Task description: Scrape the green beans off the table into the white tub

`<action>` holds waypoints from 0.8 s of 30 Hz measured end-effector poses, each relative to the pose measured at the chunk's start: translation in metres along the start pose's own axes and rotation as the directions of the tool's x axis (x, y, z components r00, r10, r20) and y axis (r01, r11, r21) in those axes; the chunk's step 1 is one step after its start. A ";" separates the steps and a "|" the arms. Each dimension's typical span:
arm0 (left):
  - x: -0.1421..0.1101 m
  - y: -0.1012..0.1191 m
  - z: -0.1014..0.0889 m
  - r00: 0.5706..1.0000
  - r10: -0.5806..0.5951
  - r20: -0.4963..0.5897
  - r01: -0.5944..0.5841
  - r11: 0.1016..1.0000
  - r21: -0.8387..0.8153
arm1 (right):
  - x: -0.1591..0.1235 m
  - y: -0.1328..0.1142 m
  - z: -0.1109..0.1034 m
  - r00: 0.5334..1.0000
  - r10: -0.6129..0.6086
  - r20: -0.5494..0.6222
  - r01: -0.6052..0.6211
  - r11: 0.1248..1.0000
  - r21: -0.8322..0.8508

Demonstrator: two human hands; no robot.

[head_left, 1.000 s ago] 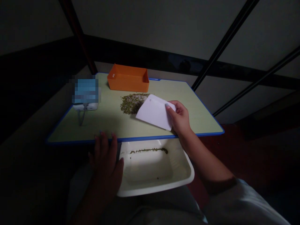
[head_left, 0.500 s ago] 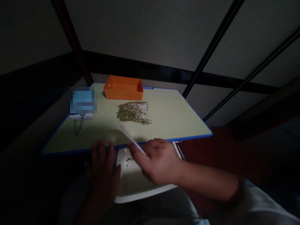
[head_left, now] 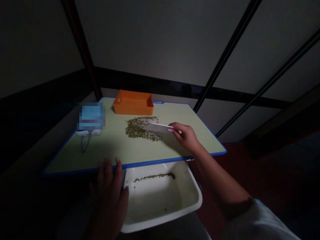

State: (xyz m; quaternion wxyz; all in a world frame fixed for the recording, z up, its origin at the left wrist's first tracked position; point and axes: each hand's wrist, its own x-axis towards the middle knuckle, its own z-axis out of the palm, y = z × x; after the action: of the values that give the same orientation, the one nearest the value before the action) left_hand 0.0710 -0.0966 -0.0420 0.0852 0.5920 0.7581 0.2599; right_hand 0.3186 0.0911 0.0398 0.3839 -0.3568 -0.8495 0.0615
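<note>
Treat white card (head_left: 160, 128) as probably light and stiff, pinched at its end in right hand (head_left: 187, 137), with left hand (head_left: 109, 188) spread beside tub (head_left: 150, 197).

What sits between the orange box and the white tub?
Head view: green grains spread on the pale tabletop, then more tabletop and its blue edge. The white card in the right hand reaches over the grains' right side.

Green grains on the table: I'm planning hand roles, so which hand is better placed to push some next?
Probably the right hand: it holds the white card at the green grains, while the left hand is beside the white tub, holding nothing visible.
</note>
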 end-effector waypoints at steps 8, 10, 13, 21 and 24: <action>-0.003 -0.009 0.006 0.999 0.035 -0.028 -0.034 0.999 0.019 | -0.003 0.020 0.019 0.989 -0.146 0.016 0.145 0.988 0.056; -0.003 -0.011 0.007 0.999 0.039 -0.027 -0.038 0.999 0.024 | -0.004 0.020 0.023 0.982 -0.188 0.012 0.187 0.982 0.031; -0.003 -0.012 0.009 1.000 0.025 -0.012 -0.025 0.999 0.031 | -0.007 0.022 0.026 0.974 -0.228 -0.012 0.228 0.974 -0.005; -0.003 -0.008 0.005 0.993 0.083 -0.087 -0.079 0.996 0.046 | -0.013 0.019 0.026 0.963 -0.268 -0.014 0.268 0.963 0.011; 0.000 -0.007 0.003 0.996 0.054 -0.067 -0.051 0.998 0.042 | -0.014 0.017 0.026 0.952 -0.302 -0.048 0.304 0.952 0.036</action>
State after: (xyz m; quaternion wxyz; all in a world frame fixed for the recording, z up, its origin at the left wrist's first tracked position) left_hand 0.0665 -0.0969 -0.0485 0.0403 0.6041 0.7499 0.2668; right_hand 0.3165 0.0984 0.0068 0.4139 -0.2150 -0.8845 0.0126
